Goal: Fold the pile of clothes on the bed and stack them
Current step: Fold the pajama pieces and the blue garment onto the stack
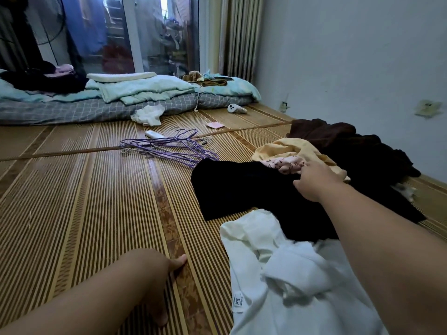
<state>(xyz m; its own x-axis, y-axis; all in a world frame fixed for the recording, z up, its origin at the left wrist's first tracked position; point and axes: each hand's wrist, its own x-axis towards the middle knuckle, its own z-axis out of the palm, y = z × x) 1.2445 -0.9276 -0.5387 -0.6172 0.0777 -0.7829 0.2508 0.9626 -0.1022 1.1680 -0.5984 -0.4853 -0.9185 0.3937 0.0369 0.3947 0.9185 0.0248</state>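
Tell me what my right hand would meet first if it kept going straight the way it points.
Most likely the pink patterned cloth: the right hand reaches over the black garment and looks to be touching it, with the yellow garment just behind. Depth is hard to judge here.

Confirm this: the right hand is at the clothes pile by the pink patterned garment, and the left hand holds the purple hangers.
Wrong on the left hand: the head view shows it resting on the bamboo mat, holding nothing; the purple hangers lie untouched farther up the mat. The right hand is at the pile by the pink patterned garment, as stated.
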